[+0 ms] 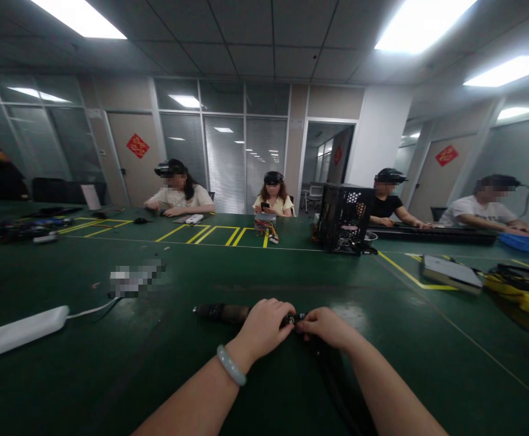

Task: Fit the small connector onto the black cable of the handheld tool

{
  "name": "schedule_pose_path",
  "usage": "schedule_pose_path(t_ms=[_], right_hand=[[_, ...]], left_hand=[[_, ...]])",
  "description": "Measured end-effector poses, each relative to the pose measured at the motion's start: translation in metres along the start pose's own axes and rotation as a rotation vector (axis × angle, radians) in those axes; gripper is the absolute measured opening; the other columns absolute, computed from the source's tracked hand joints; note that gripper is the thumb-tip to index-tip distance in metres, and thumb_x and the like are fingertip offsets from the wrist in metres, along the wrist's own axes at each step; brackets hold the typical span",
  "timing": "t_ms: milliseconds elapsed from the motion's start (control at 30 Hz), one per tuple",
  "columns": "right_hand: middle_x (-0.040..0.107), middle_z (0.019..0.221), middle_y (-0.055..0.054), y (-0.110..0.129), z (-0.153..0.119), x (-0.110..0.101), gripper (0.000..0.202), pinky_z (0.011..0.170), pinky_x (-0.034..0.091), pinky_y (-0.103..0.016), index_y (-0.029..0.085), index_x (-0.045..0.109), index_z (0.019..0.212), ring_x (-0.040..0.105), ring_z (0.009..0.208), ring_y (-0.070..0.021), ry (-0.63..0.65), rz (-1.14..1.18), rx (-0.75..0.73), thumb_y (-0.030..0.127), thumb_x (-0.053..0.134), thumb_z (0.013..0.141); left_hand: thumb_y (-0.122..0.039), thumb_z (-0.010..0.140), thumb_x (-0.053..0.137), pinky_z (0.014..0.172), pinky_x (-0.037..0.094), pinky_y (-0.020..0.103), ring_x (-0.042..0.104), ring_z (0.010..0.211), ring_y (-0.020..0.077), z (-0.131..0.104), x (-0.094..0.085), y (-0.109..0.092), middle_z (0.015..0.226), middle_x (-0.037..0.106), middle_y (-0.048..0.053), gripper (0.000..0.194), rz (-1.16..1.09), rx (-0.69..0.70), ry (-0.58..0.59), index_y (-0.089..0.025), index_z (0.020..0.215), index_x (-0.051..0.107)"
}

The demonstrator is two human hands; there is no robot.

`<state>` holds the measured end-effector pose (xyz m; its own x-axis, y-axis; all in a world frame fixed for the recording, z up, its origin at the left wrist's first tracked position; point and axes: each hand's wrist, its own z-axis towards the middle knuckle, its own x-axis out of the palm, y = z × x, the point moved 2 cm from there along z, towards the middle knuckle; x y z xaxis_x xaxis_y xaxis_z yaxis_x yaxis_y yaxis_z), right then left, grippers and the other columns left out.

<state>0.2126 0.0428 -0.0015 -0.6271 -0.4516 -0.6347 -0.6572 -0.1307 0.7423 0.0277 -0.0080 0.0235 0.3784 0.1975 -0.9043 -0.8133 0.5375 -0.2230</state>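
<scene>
The left hand (264, 330) curls closed around a dark tool (228, 313) jutting leftward; the right hand (325, 326) pinches its opposite end.

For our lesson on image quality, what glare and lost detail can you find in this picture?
In the head view, ceiling lights burn out to white; there too, glare pales the green tabletop near the right hand, and the dark strip below that hand looks murky.

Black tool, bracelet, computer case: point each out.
Black tool (233, 313): head view, on its brownish section.
Bracelet (230, 366): head view, on its outer band.
Computer case (347, 219): head view, on its perforated panel.
</scene>
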Motion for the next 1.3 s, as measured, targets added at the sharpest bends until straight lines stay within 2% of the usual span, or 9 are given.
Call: schedule_pose_path(t_ms=[167,300,600,833,1200,1300], right_hand=[[0.071,0.068,-0.003,-0.002,0.002,-0.001,0.028,0.051,0.033,-0.021,0.018,0.077,0.075,0.054,0.057,-0.012,-0.018,-0.032,-0.025,0.042,0.063,0.078],[0.071,0.066,-0.003,-0.005,0.003,-0.001,0.027,0.05,0.034,-0.021,0.018,0.077,0.073,0.054,0.055,-0.012,-0.022,-0.05,0.0,0.042,0.065,0.075],[0.07,0.065,-0.003,-0.004,0.002,-0.002,0.027,0.048,0.031,-0.021,0.018,0.076,0.073,0.054,0.054,-0.0118,-0.037,-0.075,-0.034,0.042,0.064,0.077],[0.07,0.069,-0.002,-0.005,0.008,-0.003,0.022,0.05,0.034,-0.02,0.017,0.073,0.076,0.056,0.058,-0.0115,-0.051,-0.079,-0.034,0.035,0.062,0.08],[0.069,0.067,-0.001,0.004,0.001,0.0,0.026,0.047,0.033,-0.02,0.019,0.074,0.078,0.054,0.055,-0.011,-0.031,-0.125,-0.063,0.042,0.062,0.079],[0.069,0.066,0.0,0.005,0.001,0.001,0.026,0.047,0.032,-0.021,0.019,0.074,0.077,0.054,0.055,-0.0111,-0.053,-0.156,-0.069,0.042,0.061,0.08]], left_hand=[[-0.027,0.09,0.055,0.093,0.041,0.037,0.058,0.101,0.019,-0.004,-0.003,-0.002,0.109,0.065,0.001,0.018,-0.011,-0.011,0.022,-0.025,0.107,0.059],[-0.025,0.088,0.058,0.092,0.042,0.037,0.057,0.103,0.0198,-0.004,-0.003,-0.003,0.114,0.063,0.001,0.019,-0.024,-0.022,0.015,-0.025,0.106,0.059],[-0.027,0.087,0.059,0.086,0.043,0.035,0.057,0.094,0.0182,-0.004,0.001,-0.001,0.102,0.063,-0.001,0.013,-0.034,-0.031,0.017,-0.025,0.101,0.059],[-0.028,0.087,0.058,0.081,0.043,0.032,0.059,0.091,0.0183,0.003,0.004,0.005,0.098,0.065,0.0,0.013,0.014,-0.015,0.022,-0.024,0.1,0.06],[-0.036,0.084,0.058,0.077,0.043,0.027,0.062,0.085,0.0166,0.012,-0.006,0.021,0.093,0.067,-0.003,0.016,-0.009,-0.006,0.14,-0.028,0.097,0.064],[-0.035,0.085,0.058,0.079,0.043,0.029,0.061,0.086,0.0172,0.01,-0.007,0.02,0.093,0.067,-0.001,0.015,-0.003,0.024,0.113,-0.027,0.095,0.064]])
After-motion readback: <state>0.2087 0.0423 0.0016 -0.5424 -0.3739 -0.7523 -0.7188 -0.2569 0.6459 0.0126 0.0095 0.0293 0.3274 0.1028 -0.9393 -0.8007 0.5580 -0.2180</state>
